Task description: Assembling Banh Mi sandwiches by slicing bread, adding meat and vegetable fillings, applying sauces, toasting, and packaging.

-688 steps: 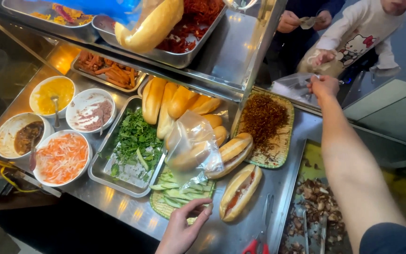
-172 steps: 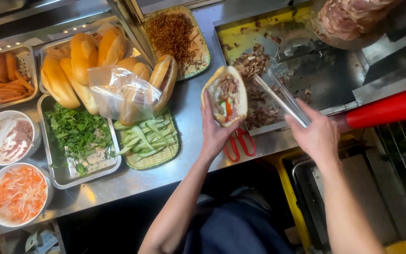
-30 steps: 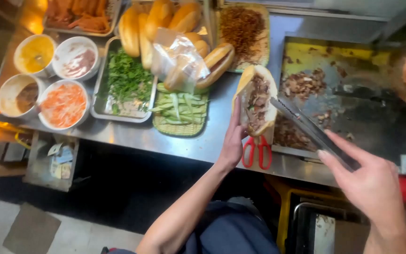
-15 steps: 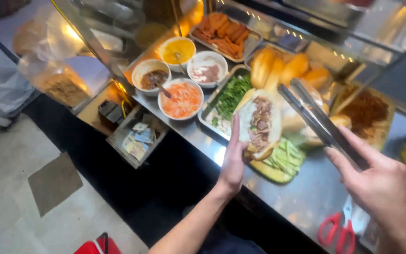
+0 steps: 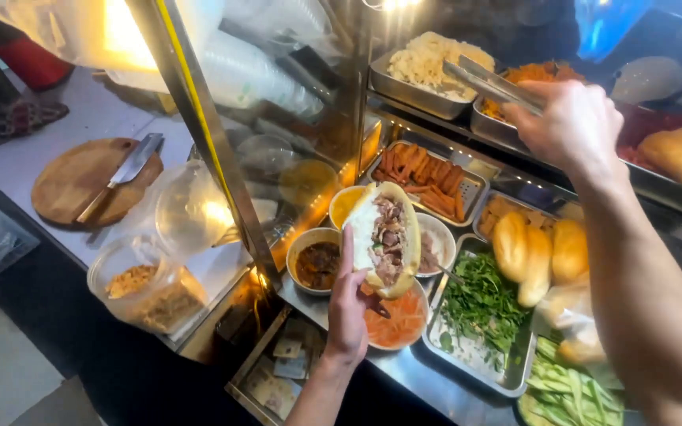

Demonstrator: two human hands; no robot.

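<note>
Steel counter (image 5: 428, 379) under trays; left hand (image 5: 349, 315) grips sandwich (image 5: 387, 237), right hand (image 5: 574, 126) tongs (image 5: 491, 83).

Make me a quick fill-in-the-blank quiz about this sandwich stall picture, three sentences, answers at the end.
1. The left hand holds an open sandwich filled with ____.
2. The right hand grips metal ____ over the upper trays.
3. A knife lies on the round wooden ____ at far left.

Missing words: meat; tongs; board
</note>
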